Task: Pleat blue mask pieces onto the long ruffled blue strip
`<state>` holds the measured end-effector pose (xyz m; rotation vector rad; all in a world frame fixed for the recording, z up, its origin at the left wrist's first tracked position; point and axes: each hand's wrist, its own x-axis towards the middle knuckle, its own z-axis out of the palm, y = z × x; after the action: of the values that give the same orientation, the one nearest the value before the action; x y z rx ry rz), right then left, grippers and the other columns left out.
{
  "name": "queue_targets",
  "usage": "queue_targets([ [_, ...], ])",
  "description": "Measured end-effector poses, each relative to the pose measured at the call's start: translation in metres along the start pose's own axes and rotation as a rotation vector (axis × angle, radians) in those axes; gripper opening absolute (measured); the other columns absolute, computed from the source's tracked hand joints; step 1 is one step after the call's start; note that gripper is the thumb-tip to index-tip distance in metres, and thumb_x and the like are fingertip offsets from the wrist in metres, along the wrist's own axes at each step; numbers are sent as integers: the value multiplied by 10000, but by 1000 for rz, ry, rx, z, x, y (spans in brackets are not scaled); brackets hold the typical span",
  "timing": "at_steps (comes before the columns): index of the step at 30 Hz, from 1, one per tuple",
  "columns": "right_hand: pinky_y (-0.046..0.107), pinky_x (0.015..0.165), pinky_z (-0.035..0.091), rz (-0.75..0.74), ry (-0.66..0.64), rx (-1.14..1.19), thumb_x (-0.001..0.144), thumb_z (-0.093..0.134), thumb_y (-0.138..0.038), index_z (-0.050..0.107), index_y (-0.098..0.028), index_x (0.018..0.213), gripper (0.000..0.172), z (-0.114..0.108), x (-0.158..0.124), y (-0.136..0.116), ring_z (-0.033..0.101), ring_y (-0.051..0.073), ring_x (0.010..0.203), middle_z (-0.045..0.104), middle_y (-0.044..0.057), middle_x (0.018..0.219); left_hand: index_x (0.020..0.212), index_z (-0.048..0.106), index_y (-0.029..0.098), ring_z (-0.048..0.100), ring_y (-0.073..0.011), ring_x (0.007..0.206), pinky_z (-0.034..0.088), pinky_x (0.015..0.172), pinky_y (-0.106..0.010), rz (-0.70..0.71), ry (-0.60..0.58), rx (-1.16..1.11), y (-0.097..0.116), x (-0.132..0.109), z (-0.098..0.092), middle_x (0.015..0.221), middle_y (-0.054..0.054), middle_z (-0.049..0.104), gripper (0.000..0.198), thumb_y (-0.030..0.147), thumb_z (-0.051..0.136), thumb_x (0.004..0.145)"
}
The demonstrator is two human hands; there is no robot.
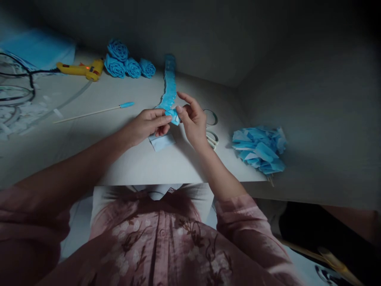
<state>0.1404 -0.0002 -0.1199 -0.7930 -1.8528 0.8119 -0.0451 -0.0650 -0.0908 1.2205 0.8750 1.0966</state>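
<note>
A long blue crepe paper strip (169,83) with a ruffled edge runs away from me over the table, and its near end is between my hands. My left hand (150,124) pinches that end between thumb and fingers. From the other side, my right hand (193,121) has its thumb and curled fingers at the strip's near end, with the index finger raised apart. Below my hands lies a pale blue folded paper piece (162,142). Scissors (212,139) lie beside my right wrist, partly hidden by it.
Several blue paper roses (115,65) sit at the back, beside a yellow glue gun (93,70) with a glowing red light. A thin stick with a blue tip (98,113) lies left. Blue sheets (38,47) and white scraps (25,115) lie far left; a ruffled blue paper bunch (258,149) is right.
</note>
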Motion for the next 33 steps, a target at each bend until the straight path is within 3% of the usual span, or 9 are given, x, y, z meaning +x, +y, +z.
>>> queue_targets([
  [8,534,951,658,103,-66,-7,1103,490,-639,547,-305,1572,578,7,-6,-14,726,261,1011,689,45,976,668,589,178,483,-74,514,363,495,-203,-3,35,109,2,1,0,596,11,590,354,332,814,894],
  [12,506,951,662,110,-46,-23,1087,497,-682,580,-301,1543,600,9,-9,-17,734,246,974,695,37,957,665,583,176,472,-70,500,351,486,-202,-15,57,115,2,1,2,582,14,583,334,288,797,897],
  [19,442,917,663,84,-66,-44,1082,417,-753,570,-299,1552,671,1,-9,-18,727,200,895,736,80,1183,692,604,176,453,-69,479,324,465,-207,-3,123,112,3,2,1,557,22,575,267,235,758,903],
  [25,408,877,663,91,-96,19,1038,558,-742,551,-284,1560,695,3,-9,-13,708,191,860,754,56,1076,692,593,178,449,-65,467,316,456,-200,-4,133,92,3,3,1,549,29,563,256,211,756,887],
  [33,401,858,650,94,-118,24,1076,470,-733,492,-279,1598,692,14,-13,-10,692,196,857,732,51,1054,670,583,175,447,-59,483,326,468,-183,-2,91,125,3,1,1,566,27,563,297,236,761,900],
])
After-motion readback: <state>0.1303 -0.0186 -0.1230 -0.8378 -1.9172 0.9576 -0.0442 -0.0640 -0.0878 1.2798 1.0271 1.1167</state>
